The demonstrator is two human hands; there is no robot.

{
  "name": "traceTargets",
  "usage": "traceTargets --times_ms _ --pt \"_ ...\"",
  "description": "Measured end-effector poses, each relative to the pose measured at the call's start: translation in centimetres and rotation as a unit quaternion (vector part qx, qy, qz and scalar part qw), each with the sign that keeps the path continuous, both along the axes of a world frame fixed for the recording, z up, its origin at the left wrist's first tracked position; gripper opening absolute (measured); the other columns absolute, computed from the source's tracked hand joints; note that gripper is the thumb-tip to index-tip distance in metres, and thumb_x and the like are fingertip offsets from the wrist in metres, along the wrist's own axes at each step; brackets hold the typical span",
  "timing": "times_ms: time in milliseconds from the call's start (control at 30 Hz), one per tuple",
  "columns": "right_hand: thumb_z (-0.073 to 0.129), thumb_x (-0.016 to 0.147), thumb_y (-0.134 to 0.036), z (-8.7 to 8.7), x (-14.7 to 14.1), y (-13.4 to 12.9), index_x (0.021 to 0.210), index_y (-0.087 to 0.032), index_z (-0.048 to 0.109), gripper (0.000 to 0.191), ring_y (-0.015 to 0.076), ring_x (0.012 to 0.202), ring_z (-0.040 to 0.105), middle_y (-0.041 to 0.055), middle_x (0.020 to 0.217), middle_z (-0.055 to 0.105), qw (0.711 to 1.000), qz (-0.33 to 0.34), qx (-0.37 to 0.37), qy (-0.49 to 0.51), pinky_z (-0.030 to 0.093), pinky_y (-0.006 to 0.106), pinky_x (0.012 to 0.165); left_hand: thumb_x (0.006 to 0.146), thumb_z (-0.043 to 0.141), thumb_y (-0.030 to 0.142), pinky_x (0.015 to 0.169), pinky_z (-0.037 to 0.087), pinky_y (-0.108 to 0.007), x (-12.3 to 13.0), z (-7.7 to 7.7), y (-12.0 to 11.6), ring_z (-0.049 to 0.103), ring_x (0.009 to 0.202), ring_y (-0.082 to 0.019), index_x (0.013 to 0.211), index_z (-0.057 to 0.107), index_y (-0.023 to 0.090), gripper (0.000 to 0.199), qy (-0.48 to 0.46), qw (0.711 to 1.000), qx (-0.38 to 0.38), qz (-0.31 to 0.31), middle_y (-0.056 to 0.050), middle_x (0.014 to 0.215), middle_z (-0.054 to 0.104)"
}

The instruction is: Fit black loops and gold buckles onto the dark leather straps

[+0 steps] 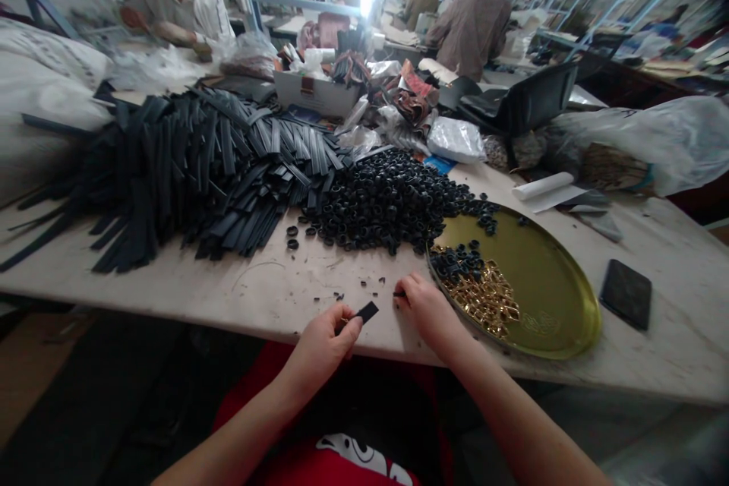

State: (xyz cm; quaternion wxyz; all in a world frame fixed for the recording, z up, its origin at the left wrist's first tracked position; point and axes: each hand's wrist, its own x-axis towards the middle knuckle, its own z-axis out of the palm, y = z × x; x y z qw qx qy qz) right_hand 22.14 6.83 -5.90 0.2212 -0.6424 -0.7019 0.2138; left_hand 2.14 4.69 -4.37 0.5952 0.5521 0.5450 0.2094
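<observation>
My left hand [326,340] is closed, thumb against fingers, on a short black strap [368,311] whose flat end sticks out to the right. A thin glint of gold shows by those fingers, too small to name. To its right, just above the tabletop, my right hand [426,313] pinches a small black piece [399,294]; the fingers cover most of it, so its kind is unclear. Beside that hand lies a round gold tray [547,273] bearing gold buckles [490,304] and black loops [459,262]. Behind both hands is a heap of black loops [381,201].
A large pile of black straps [187,167] covers the table's left. A phone [626,294] lies right of the tray. Small black scraps [339,296] dot the tabletop. Plastic bags [661,140] and a cluttered white box [316,95] stand farther back. Other people work beyond.
</observation>
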Motion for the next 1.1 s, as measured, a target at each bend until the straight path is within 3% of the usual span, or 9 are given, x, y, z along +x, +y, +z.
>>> traceTargets --times_ms 100,233,333,500,600,733,933,1033,1100 --pt "0.064 0.068 -0.020 0.9 -0.7 -0.8 0.068 -0.018 0.055 0.010 0.0154 0.065 0.053 0.0008 0.069 0.056 0.968 -0.045 -0.088 0.232 0.041 0.030 0.065 0.081 0.043 0.042 0.047 0.031 -0.021 0.5 0.4 -0.4 0.043 0.048 -0.010 0.077 0.051 0.017 0.027 0.013 0.998 0.067 0.018 0.006 0.052 0.045" --pt "0.072 0.061 -0.037 2.0 -3.0 -2.1 0.067 -0.018 0.053 0.028 0.0109 0.056 0.053 -0.0033 0.059 0.056 0.791 -0.085 -0.212 0.568 0.043 0.027 0.061 0.081 0.044 0.039 0.053 0.034 -0.021 0.9 1.2 -1.0 0.045 0.056 -0.011 0.077 0.055 0.017 0.025 0.017 0.986 0.156 0.051 0.004 0.061 0.051" --pt "0.076 0.056 -0.037 2.0 -4.8 -3.2 0.064 -0.017 0.052 0.032 0.0087 0.052 0.051 -0.0046 0.055 0.055 0.741 -0.117 -0.197 0.631 0.041 0.024 0.057 0.081 0.043 0.038 0.053 0.034 -0.021 0.8 1.5 -1.8 0.045 0.055 -0.010 0.079 0.056 0.017 0.025 0.019 0.984 0.165 0.059 0.004 0.061 0.051" --pt "0.072 0.062 -0.033 1.5 -5.5 -4.6 0.077 -0.020 0.059 0.023 0.0094 0.052 0.049 -0.0056 0.055 0.055 0.811 -0.124 -0.100 0.562 0.038 0.023 0.055 0.081 0.041 0.040 0.047 0.027 -0.021 -0.1 1.6 -2.3 0.040 0.047 -0.009 0.074 0.058 0.017 0.029 0.048 0.989 0.138 -0.001 0.006 0.051 0.045" --pt "0.071 0.062 -0.034 1.5 -5.1 -5.0 0.074 -0.018 0.062 0.021 0.0098 0.051 0.048 -0.0046 0.053 0.055 0.839 -0.101 -0.121 0.521 0.037 0.024 0.054 0.080 0.042 0.038 0.045 0.026 -0.021 -0.6 1.8 -1.9 0.040 0.047 -0.009 0.075 0.060 0.017 0.028 0.060 0.988 0.130 -0.055 0.006 0.051 0.046" --pt "0.072 0.059 -0.035 1.8 -4.9 -5.0 0.073 -0.018 0.064 0.023 0.0096 0.050 0.047 -0.0041 0.052 0.056 0.838 -0.079 -0.176 0.511 0.037 0.024 0.053 0.079 0.044 0.038 0.046 0.027 -0.021 -0.5 2.2 -1.4 0.041 0.049 -0.010 0.073 0.059 0.017 0.026 0.067 0.985 0.124 -0.096 0.005 0.053 0.047" --pt "0.071 0.063 -0.036 1.4 -5.5 -4.8 0.072 -0.019 0.062 0.022 0.0111 0.059 0.049 -0.0030 0.063 0.058 0.851 -0.094 -0.128 0.500 0.038 0.025 0.059 0.081 0.041 0.021 0.057 0.037 -0.022 -0.2 2.2 -1.7 0.050 0.059 -0.011 0.099 0.049 0.018 0.020 -0.010 0.990 0.134 -0.043 0.003 0.067 0.057" --pt "0.063 0.070 -0.045 1.3 -5.5 -5.0 0.076 -0.019 0.064 0.026 0.0132 0.065 0.050 -0.0003 0.068 0.059 0.868 -0.065 -0.101 0.481 0.038 0.027 0.064 0.082 0.040 0.019 0.062 0.039 -0.023 -0.5 1.9 -1.5 0.054 0.066 -0.012 0.098 0.045 0.018 0.017 -0.033 0.992 0.114 -0.033 0.001 0.073 0.060" --pt "0.049 0.079 -0.052 1.3 -5.3 -5.0 0.079 -0.018 0.066 0.038 0.0132 0.064 0.049 0.0012 0.068 0.058 0.853 -0.046 -0.119 0.506 0.038 0.027 0.064 0.083 0.041 0.022 0.062 0.040 -0.023 -0.7 1.8 -1.3 0.055 0.066 -0.012 0.097 0.044 0.018 0.015 -0.048 0.994 0.093 -0.025 0.001 0.074 0.061"
